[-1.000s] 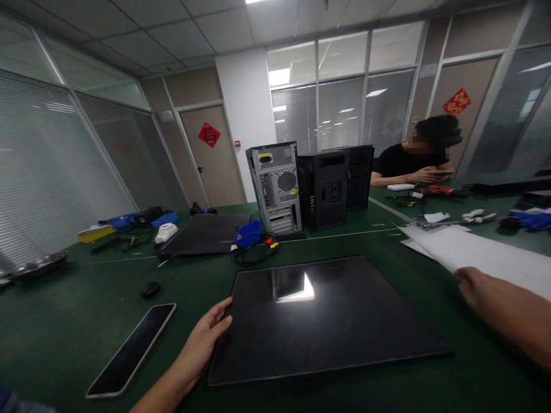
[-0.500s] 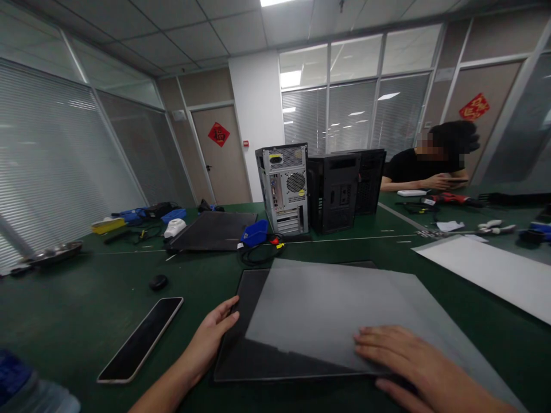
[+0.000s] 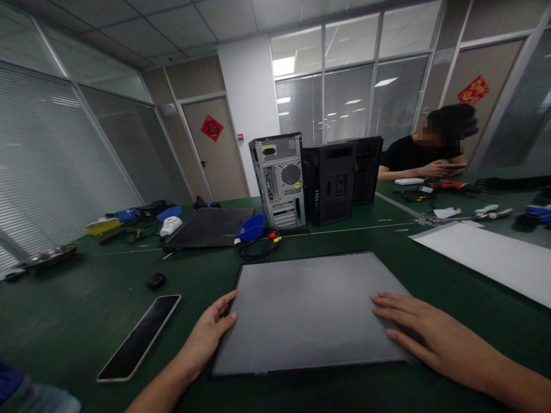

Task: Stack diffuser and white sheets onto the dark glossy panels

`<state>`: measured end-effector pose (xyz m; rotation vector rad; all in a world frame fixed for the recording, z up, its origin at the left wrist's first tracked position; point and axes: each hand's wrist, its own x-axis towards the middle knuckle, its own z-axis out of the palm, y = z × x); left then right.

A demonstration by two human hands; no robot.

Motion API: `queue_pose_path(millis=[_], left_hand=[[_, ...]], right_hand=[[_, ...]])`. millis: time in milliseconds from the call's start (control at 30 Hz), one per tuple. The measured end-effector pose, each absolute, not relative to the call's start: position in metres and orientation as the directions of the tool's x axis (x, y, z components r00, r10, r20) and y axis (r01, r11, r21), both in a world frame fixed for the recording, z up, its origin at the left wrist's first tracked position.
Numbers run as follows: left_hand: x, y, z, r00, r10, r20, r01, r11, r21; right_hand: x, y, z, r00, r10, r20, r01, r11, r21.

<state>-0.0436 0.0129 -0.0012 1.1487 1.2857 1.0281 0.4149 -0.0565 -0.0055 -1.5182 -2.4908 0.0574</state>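
A translucent grey sheet (image 3: 301,312) lies over a thin black-framed flat panel (image 3: 297,371) on the green table in front of me. The sheet's edges run close to the panel's edges, leaving a narrow dark rim at the left and front. At the panel's left edge, my left hand (image 3: 213,321) grips it between thumb and fingers. My right hand (image 3: 417,324) rests on the sheet's right side with fingers stretched out and spread, holding nothing. It covers part of the right edge.
A phone (image 3: 142,338) and a small black round object (image 3: 155,280) lie at the left. Behind the panel are a blue bin (image 3: 252,228) with cables, a dark panel (image 3: 210,226) and computer cases (image 3: 284,180). White sheets (image 3: 486,258) lie right; a person (image 3: 430,149) sits beyond.
The sheet, earlier skewed and overhanging the panel's right side, has turned and slid left to line up with it. My right hand has moved right and slightly up. My left hand stays at the edge.
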Motion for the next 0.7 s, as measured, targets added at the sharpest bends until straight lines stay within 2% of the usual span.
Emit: queue_pose_path(millis=[200, 300, 367, 500, 633, 700], left_hand=[[-0.042, 0.011, 0.004, 0.021, 0.984, -0.178, 0.09, 0.175, 0.98], [-0.041, 0.012, 0.005, 0.008, 0.981, -0.196, 0.089, 0.194, 0.977], [-0.042, 0.012, 0.005, 0.004, 0.977, -0.212, 0.082, 0.211, 0.974], [-0.043, 0.015, 0.002, -0.013, 0.963, -0.268, 0.044, 0.268, 0.962], [-0.042, 0.015, 0.002, -0.024, 0.962, -0.273, 0.012, 0.274, 0.962], [-0.041, 0.014, 0.004, -0.02, 0.963, -0.27, 0.002, 0.27, 0.963]], right_hand=[[0.408, -0.06, -0.006, -0.451, 0.872, 0.188, 0.849, 0.484, -0.209], [0.422, -0.052, -0.009, -0.406, 0.889, 0.212, 0.877, 0.445, -0.184], [0.446, -0.041, -0.013, -0.304, 0.919, 0.25, 0.93, 0.344, -0.133], [0.532, -0.021, -0.03, -0.006, 0.951, 0.31, 0.996, 0.031, -0.078], [0.624, -0.017, -0.055, 0.273, 0.89, 0.365, 0.962, -0.258, -0.091], [0.651, -0.019, -0.064, 0.358, 0.848, 0.391, 0.933, -0.343, -0.111]])
